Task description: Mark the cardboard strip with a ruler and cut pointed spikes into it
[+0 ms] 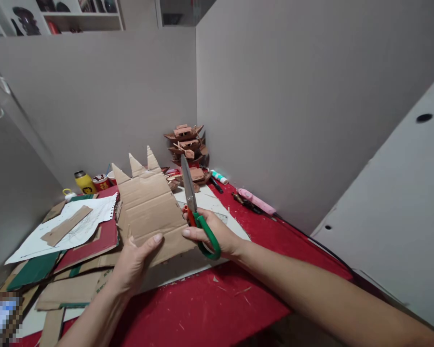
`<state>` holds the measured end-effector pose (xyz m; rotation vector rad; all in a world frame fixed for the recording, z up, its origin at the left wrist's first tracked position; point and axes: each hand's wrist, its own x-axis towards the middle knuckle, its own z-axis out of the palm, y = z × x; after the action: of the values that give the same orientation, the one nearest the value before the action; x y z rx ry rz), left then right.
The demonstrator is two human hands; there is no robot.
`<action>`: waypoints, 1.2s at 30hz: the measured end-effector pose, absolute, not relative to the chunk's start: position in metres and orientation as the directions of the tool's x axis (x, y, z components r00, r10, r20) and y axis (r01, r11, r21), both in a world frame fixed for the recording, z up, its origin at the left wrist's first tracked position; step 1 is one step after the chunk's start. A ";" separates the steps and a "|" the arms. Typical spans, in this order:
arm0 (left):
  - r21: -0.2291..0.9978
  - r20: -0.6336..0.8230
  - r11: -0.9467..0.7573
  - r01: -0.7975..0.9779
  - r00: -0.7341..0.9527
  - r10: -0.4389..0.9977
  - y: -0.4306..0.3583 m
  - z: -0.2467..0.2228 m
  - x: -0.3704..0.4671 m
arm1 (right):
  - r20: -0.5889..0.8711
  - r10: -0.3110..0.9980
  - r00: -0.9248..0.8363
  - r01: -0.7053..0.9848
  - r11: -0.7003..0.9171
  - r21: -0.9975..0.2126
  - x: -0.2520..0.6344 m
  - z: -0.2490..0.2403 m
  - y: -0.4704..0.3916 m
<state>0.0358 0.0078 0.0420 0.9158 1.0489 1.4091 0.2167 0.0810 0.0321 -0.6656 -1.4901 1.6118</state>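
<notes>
A piece of brown cardboard (pixel 154 207) with three pointed spikes along its top edge is held up over the table. My left hand (pixel 133 260) grips its lower left edge, the thumb lying on the front face. My right hand (pixel 213 233) holds green-handled scissors (pixel 208 236) with the blades pointing up, beside the cardboard's right edge. The right thumb also touches the cardboard's lower right corner. The fingers behind the cardboard are hidden.
A red table (pixel 202 308) carries stacked cardboard (pixel 72 289) and drawn-on paper (pixel 72 226) at left. Behind stand a yellow bottle (pixel 84 183), cups and brown model boats (pixel 186 142). A pink tool (pixel 256 201) with a black cord lies near the right wall.
</notes>
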 end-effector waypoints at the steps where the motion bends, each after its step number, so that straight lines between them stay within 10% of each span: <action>1: 0.947 -0.045 0.011 -0.320 -0.098 0.994 0.008 0.042 0.036 | 0.154 0.857 -0.492 -0.232 0.042 -0.972 0.216 0.031 0.081; 10: 0.960 -0.087 0.093 -0.264 0.036 0.996 0.002 0.035 0.045 | 0.146 0.928 -0.342 -0.325 0.029 -0.945 0.214 0.028 0.083; 36: 0.962 -0.044 -0.034 -0.270 -0.279 0.959 -0.003 0.048 0.035 | 0.200 0.808 -0.554 -0.303 0.029 -0.953 0.214 0.022 0.068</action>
<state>0.0349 -0.0031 0.0483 0.8479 1.2013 1.5279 0.2137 0.0684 0.0217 -0.5441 -1.4590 1.6605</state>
